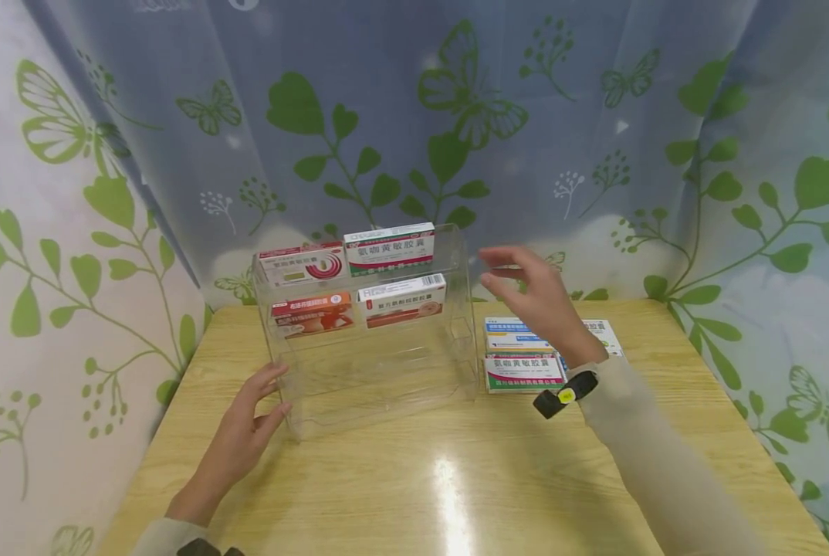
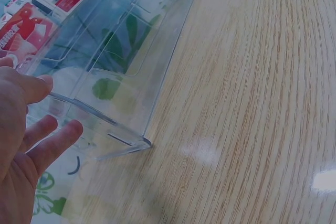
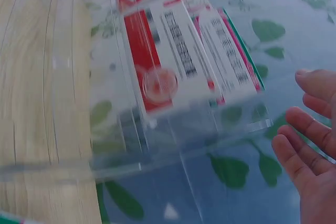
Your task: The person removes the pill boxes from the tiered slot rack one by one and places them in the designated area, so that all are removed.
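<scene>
A clear plastic tiered rack (image 1: pixel 380 378) stands slightly turned on the table. Its top tier holds a white-and-red box (image 1: pixel 299 265) and a white-and-green box (image 1: pixel 389 249); below are an orange-red box (image 1: pixel 312 313) and a white box with a red band (image 1: pixel 402 301). My left hand (image 1: pixel 241 432) is at the rack's lower left side, its thumb and fingers at the side edge, as the left wrist view (image 2: pixel 26 129) shows. Beside the rack's upper right side, my right hand (image 1: pixel 532 297) hovers with relaxed fingers, holding nothing; the right wrist view shows the hand (image 3: pixel 315 135) apart from the rack.
Right of the rack, several medicine boxes lie on the wooden table (image 1: pixel 387 494), among them a green-and-white one (image 1: pixel 523 374) and a blue-and-white one (image 1: pixel 508 327), partly behind my right forearm. A leaf-patterned curtain (image 1: pixel 400 116) hangs behind and at both sides.
</scene>
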The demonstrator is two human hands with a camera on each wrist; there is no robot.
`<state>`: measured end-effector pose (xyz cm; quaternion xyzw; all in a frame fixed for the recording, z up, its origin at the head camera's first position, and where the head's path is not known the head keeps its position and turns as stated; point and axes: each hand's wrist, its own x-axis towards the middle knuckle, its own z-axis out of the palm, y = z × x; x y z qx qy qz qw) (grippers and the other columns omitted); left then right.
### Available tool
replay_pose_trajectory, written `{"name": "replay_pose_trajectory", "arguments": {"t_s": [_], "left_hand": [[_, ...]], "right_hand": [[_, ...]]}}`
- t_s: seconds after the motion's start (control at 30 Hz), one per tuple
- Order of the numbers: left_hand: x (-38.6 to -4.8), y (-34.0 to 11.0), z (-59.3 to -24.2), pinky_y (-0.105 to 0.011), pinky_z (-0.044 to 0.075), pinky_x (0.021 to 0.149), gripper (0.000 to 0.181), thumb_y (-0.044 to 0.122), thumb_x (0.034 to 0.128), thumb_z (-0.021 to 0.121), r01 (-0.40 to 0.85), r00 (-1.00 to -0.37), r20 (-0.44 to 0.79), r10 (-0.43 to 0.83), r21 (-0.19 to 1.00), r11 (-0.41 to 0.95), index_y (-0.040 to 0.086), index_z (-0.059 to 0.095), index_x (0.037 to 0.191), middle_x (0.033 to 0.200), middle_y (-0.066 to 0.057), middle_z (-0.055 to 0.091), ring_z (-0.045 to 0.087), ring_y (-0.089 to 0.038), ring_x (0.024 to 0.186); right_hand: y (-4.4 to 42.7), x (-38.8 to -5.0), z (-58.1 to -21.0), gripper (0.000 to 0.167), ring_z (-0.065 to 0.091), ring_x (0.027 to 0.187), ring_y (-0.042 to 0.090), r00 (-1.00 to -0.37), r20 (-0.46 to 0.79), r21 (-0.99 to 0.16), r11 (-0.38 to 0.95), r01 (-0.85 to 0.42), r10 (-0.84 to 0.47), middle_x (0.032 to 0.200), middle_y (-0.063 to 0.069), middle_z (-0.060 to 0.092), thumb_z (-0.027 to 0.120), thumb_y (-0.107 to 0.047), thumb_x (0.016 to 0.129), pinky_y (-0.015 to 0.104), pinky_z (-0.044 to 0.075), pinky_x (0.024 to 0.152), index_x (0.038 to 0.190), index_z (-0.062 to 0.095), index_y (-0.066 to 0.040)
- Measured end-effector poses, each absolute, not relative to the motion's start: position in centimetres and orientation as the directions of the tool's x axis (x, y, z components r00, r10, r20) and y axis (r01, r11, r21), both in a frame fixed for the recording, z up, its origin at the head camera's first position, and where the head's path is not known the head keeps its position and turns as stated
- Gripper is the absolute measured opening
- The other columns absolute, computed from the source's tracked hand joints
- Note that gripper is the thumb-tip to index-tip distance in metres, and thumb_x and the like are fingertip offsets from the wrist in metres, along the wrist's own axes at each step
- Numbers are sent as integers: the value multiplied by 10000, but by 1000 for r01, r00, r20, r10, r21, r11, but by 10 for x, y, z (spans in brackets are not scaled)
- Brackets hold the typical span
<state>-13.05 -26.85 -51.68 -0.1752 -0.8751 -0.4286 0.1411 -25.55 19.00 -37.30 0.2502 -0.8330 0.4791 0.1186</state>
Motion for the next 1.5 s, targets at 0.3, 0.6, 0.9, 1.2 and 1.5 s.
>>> {"name": "replay_pose_trajectory", "arguments": {"t_s": [0.3,0.6,0.9,1.2,1.5], "left_hand": [[-130,-269,-517,-152,614,867,655,-64,1036,684,419,-904,387,183,708,568,106,443,1621,1694,-289,385,618,-580,1311],[-130,-269,-518,-214,651,853,655,-63,1033,689,416,-904,387,180,707,572,103,447,1619,1692,-283,390,623,-571,1310],[-130,-269,-519,-164,622,867,667,-80,1027,688,426,-899,399,181,703,569,112,449,1619,1684,-287,396,623,-572,1309],[-130,-268,-519,-149,614,871,661,-85,1028,682,428,-899,399,182,708,562,102,447,1617,1683,-289,396,618,-579,1309],[-130,-267,-519,-175,631,861,651,-87,1024,686,430,-897,405,176,705,564,91,458,1608,1681,-293,399,624,-579,1299]], "right_hand": [[146,-259,-376,422,691,1274,347,-733,518,-591,435,-679,-441,1419,135,690,775,-143,1034,465,593,1115,1433,678,-43],[131,-261,-386,425,593,1420,345,-671,495,-398,542,-740,-553,1475,151,655,788,-138,1022,586,365,1319,1426,688,-52],[127,-265,-393,381,643,1281,350,-661,529,-336,583,-740,-533,1363,173,675,785,-50,1006,561,514,1195,1380,717,-33],[126,-267,-393,257,663,1287,350,-655,550,-342,576,-742,-518,1368,190,685,735,8,1024,544,504,1222,1279,712,-17],[127,-272,-396,260,671,1049,249,-661,538,-385,545,-745,-523,1284,111,653,680,-18,1068,380,627,880,1323,679,-67]]}}
